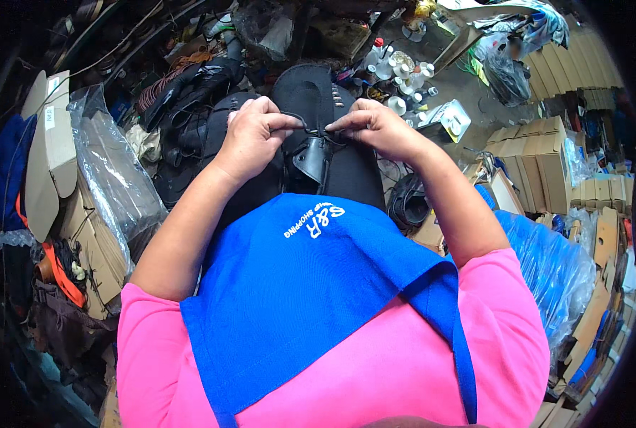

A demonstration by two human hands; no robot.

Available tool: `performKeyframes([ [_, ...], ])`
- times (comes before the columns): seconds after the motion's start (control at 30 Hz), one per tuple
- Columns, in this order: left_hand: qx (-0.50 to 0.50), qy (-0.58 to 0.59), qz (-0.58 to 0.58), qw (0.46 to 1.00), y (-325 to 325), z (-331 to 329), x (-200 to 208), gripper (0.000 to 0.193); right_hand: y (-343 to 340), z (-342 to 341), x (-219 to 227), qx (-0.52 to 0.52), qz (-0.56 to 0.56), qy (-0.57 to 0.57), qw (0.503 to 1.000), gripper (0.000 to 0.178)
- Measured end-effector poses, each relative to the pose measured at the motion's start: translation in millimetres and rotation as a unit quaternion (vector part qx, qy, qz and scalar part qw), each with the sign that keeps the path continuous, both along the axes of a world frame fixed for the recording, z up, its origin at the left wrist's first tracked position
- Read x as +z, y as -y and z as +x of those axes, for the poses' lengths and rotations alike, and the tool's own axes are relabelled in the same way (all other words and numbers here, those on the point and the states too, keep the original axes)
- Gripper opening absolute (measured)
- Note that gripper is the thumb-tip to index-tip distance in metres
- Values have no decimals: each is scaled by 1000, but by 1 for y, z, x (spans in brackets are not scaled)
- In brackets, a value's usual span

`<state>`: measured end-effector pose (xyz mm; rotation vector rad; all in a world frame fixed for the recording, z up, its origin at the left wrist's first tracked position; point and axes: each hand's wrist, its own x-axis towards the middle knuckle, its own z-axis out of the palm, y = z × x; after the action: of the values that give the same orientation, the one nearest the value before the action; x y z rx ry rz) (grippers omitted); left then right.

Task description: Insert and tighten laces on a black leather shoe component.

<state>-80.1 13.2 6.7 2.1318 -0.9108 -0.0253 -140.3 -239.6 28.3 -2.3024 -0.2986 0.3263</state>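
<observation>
On my lap lies a piece of black footwear: a glossy black leather part (309, 164) nearest me, with a long matte black sole-shaped part (302, 89) stretching away from it. My left hand (258, 135) comes in from the left, thumb and fingers closed in a pinch on a thin dark cord (294, 116) beside the footwear. Opposite it, my right hand (375, 128) is also pinched, at the right end of the same narrow spot above the leather part. What sits between the right fingertips is too small to make out.
Several black shoe pieces (189, 118) are heaped at the left, near a clear plastic-wrapped bundle (114, 164) and cardboard sheets (52, 143). White bottles (403, 68) stand ahead to the right. Cardboard boxes (532, 160) and a blue plastic-covered bundle (539, 257) lie at the right.
</observation>
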Motion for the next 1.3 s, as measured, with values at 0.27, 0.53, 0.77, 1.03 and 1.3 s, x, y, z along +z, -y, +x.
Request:
performKeyframes([
  [0.27,-5,22,52,998,5,2,-2,16,5,18,3,65,12,-40,997,26],
  [0.53,-12,48,68,997,9,5,-3,15,7,19,-1,61,31,-56,996,25],
  [0.77,-17,-15,106,994,8,8,-3,12,7,22,2,71,25,-69,995,25],
  [1.03,-20,36,66,997,8,6,-3,16,8,20,1,69,47,-70,994,25],
  [1.3,-26,17,46,998,6,8,-8,15,10,20,-1,74,46,-64,994,26],
])
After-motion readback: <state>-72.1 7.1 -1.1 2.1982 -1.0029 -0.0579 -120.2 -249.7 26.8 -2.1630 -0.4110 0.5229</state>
